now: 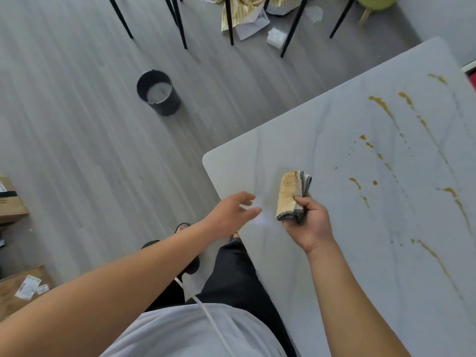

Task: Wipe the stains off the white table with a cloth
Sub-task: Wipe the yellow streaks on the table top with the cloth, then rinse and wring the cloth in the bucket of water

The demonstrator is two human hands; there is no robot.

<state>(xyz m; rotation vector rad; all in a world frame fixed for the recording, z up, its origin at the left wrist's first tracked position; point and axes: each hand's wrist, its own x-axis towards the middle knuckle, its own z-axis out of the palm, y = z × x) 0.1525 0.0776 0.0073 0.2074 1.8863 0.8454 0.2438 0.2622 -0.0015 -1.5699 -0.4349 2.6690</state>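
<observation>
The right hand (310, 222) is gripping a folded cloth (291, 195), thumb across its lower end and fingers curled behind it, and is holding it up over the near corner of the table (322, 140). The cloth's upturned face is showing yellow-brown soiling, and a dark netted trim is running along its edges. The left hand (231, 215) is hanging empty just beside the cloth, fingers spread loosely and blurred at the tips, reaching over the table's left edge. Both forearms are bare.

The pale, veined tabletop is carrying yellow-brown stains (381, 106) in streaks and drops: several long trails across the far right part, small spots (365, 141) in the middle, and a thin streak (432, 256) nearer the person. The patch under the hands is looking clean.

Below the arms, a light shirt, dark trousers and a dark sandal (192, 264) are showing, with a white cord (206, 309) hanging down the front.

On the grey floor to the left, well apart from the table, a black bin (159, 92) is standing upright and open; a pale liner or paper is lying inside it, though which cannot be told. Farther off, black chair legs (180, 24) are standing among crumpled papers (249, 21) and a white wad (277, 37). Cardboard boxes (10, 202) are sitting at the left edge, closed or folded flat, their contents unseen.
</observation>
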